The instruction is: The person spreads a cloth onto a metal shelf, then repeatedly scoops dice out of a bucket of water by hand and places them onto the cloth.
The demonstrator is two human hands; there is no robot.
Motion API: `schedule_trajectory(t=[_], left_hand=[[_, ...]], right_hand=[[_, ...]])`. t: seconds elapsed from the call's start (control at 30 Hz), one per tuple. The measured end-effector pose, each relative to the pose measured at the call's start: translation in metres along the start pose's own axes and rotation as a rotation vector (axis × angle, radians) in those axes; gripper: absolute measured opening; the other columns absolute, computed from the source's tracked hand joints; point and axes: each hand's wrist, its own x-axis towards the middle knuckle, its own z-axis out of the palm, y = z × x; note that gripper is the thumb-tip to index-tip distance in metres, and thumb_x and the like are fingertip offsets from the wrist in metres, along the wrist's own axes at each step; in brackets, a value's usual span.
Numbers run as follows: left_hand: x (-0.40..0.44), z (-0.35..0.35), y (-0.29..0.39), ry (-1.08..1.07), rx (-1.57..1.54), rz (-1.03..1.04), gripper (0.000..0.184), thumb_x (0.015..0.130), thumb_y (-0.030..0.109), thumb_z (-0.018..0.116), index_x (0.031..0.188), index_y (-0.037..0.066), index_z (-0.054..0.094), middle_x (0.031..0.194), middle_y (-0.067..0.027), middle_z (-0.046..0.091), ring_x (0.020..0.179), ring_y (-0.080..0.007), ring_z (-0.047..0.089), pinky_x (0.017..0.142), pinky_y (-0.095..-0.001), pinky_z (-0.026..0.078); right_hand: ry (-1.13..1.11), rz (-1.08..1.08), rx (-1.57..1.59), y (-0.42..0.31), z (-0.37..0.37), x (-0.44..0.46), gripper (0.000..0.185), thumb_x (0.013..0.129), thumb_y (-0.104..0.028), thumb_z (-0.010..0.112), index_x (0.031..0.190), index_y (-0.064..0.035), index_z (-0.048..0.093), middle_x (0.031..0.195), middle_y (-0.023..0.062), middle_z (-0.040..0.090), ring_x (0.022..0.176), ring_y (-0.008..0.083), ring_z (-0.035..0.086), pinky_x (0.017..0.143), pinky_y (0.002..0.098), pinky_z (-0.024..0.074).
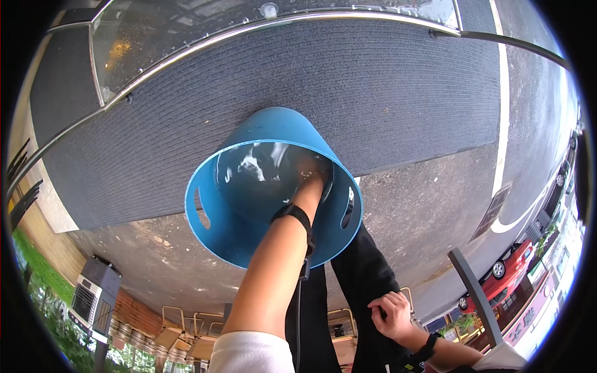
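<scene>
A blue plastic bucket [283, 124] with handle holes in its sides holds water [249, 180] with bright reflections on it. My left arm reaches down into it, and my left hand [311, 174] is in the water near the right inner wall. Its fingers are blurred by the water, so I cannot see whether they hold anything. A black band [295, 214] is round that wrist. My right hand [393, 314] rests on my black-trousered leg [364, 267], fingers loosely bent and a little apart, with nothing in it.
A dark ribbed mat [373, 81] lies under and beyond the bucket. Past it stands a glass panel with a metal rail [298, 17]. Chairs [171, 326] and a grey box-shaped unit [95, 298] are at lower left. A red car [507, 273] is at right.
</scene>
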Motion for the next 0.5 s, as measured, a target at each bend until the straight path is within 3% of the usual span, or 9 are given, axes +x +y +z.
schedule_trajectory(t=[0.1, 0.27, 0.5], left_hand=[[-0.018, -0.062, 0.02, -0.077, -0.062, -0.086, 0.04, 0.103, 0.033, 0.045, 0.126, 0.008, 0.066, 0.137, -0.0137, 0.06, 0.126, -0.029, 0.058, 0.107, -0.0428, 0.044], [-0.037, -0.089, 0.02, -0.127, -0.034, -0.029, 0.042, 0.101, 0.036, 0.048, 0.123, 0.008, 0.069, 0.134, -0.0141, 0.063, 0.122, -0.0315, 0.061, 0.101, -0.0417, 0.048], [-0.024, -0.057, 0.009, -0.158, 0.164, 0.082, 0.046, 0.101, 0.038, 0.048, 0.136, 0.01, 0.06, 0.144, -0.0151, 0.055, 0.132, -0.0291, 0.054, 0.107, -0.0438, 0.044]], right_hand=[[0.0, -0.004, 0.001, 0.002, 0.0, -0.001, 0.01, 0.073, -0.002, 0.066, 0.078, -0.0103, 0.067, 0.068, 0.0055, 0.062, 0.064, 0.0264, 0.059, 0.063, 0.0382, 0.0449], [0.013, -0.02, 0.006, 0.003, -0.001, 0.0, 0.01, 0.072, -0.001, 0.066, 0.078, -0.0102, 0.067, 0.068, 0.0055, 0.062, 0.063, 0.026, 0.059, 0.062, 0.0381, 0.0448], [0.018, -0.035, 0.003, 0.004, -0.003, 0.0, 0.011, 0.071, -0.001, 0.066, 0.077, -0.0099, 0.067, 0.068, 0.0051, 0.062, 0.062, 0.0254, 0.058, 0.061, 0.0378, 0.0443]])
